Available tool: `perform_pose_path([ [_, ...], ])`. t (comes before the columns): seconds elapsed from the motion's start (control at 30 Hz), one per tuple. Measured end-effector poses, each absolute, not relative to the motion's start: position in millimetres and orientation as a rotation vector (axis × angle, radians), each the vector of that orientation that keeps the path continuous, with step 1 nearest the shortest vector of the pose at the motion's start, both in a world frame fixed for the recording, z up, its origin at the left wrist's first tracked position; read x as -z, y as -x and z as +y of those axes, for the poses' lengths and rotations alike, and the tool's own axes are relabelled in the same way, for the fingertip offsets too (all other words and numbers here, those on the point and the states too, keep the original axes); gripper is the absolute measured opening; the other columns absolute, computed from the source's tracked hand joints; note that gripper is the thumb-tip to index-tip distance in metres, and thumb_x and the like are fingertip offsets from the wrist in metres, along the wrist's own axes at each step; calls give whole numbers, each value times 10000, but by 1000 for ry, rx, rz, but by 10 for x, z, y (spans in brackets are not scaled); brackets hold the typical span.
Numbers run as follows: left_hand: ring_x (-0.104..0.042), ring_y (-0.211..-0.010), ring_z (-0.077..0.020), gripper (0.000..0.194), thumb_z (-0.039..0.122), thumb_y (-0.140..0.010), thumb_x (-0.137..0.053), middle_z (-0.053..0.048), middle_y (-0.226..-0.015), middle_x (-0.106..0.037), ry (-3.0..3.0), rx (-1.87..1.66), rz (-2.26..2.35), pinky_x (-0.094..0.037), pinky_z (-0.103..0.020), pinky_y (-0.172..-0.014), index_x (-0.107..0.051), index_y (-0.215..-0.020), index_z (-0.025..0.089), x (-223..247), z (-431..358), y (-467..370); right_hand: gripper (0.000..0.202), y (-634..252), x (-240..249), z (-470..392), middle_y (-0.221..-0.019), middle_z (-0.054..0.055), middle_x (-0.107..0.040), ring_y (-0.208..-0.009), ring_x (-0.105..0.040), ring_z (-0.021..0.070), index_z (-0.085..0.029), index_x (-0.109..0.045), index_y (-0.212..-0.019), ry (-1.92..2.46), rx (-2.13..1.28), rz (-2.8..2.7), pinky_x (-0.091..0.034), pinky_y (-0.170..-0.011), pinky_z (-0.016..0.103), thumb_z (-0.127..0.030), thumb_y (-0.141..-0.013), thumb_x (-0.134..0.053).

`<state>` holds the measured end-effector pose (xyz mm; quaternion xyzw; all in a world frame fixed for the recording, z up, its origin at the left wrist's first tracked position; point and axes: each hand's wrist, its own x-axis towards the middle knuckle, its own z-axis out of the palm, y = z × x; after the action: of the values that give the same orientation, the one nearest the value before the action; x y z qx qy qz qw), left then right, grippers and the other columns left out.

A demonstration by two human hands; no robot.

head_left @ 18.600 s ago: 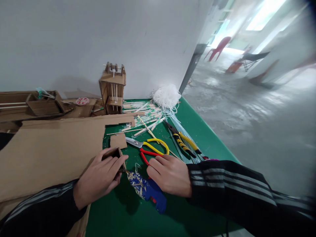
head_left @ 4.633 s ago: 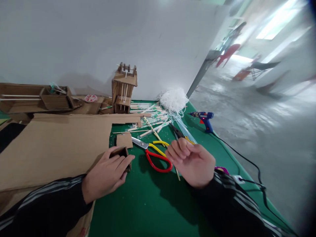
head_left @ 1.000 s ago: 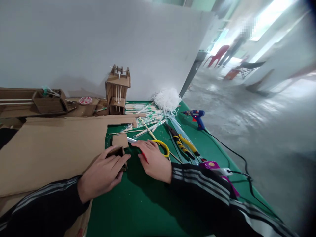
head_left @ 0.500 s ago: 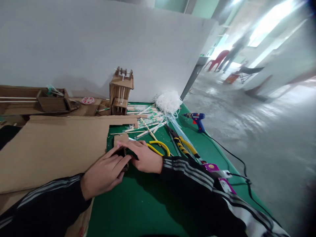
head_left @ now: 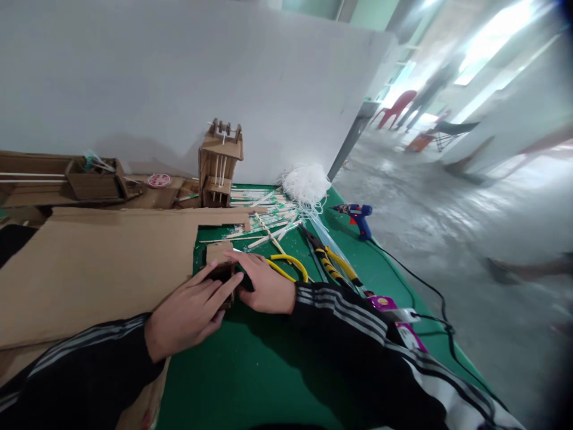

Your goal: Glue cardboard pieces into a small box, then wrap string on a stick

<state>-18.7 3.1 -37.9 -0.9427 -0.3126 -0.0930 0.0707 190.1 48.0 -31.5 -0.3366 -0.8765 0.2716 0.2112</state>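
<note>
so both hands, left (head_left: 188, 310) and right (head_left: 267, 285), are clamped on the little cardboard box (head_left: 228, 297) on the green bench (head_left: 233, 382), the scissors (head_left: 286, 266) lie partly hidden behind the right one, pliers (head_left: 329, 257) beyond, glue gun (head_left: 357, 218) near the edge

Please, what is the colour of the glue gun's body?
The glue gun has a blue body; it shows best in the head view.

The worktop (head_left: 215, 382) is green; the pliers (head_left: 333, 263) have yellow-and-black handles; the glue gun (head_left: 358, 218) is blue with a red trigger; the sleeves (head_left: 344, 310) are black, striped grey.
</note>
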Motion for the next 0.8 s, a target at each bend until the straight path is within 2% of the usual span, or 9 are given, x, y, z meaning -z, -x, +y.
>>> perform_pose_path([
  [0.23, -640, -948, -226, 655, 179, -907, -443, -65, -945, -648, 2854, 298, -953, -264, -490, -1174, -190, -1502, 70, 420, 27, 202, 784, -1980, 293, 460, -1389, 129, -499, -1264, -452, 275, -178, -309, -1456, 860, -684, -2469, -329, -1076, 464, -173, -745, -640],
  [0.47, -654, -946, -241, 622, 182, -885, -475, -86, -988, -675, 2839, 349, -960, -286, -487, -1153, -266, -1462, 79, 382, 26, 190, 689, -2064, 353, 447, -1231, 109, -542, -1134, -496, 253, -241, -371, -1454, 876, -606, -2521, -398, -1006, 434, -275, -839, -681],
  [0.63, -661, -884, -242, 428, 178, -873, -501, -70, -934, -685, 2832, 454, -1030, -292, -503, -1134, -440, -1293, 131, 347, 18, 188, 622, -2095, 438, 441, -1172, 112, -533, -1057, -504, 241, -227, -458, -1404, 926, -552, -2483, -435, -958, 416, -325, -839, -700],
  [0.8, -652, -788, -204, 298, 157, -872, -507, -48, -873, -669, 2839, 507, -1042, -281, -489, -1136, -478, -1167, 134, 372, 9, 194, 482, -2094, 417, 370, -1117, 105, -526, -1009, -501, 248, -232, -577, -1281, 1011, -429, -2480, -438, -904, 414, -374, -835, -693],
])
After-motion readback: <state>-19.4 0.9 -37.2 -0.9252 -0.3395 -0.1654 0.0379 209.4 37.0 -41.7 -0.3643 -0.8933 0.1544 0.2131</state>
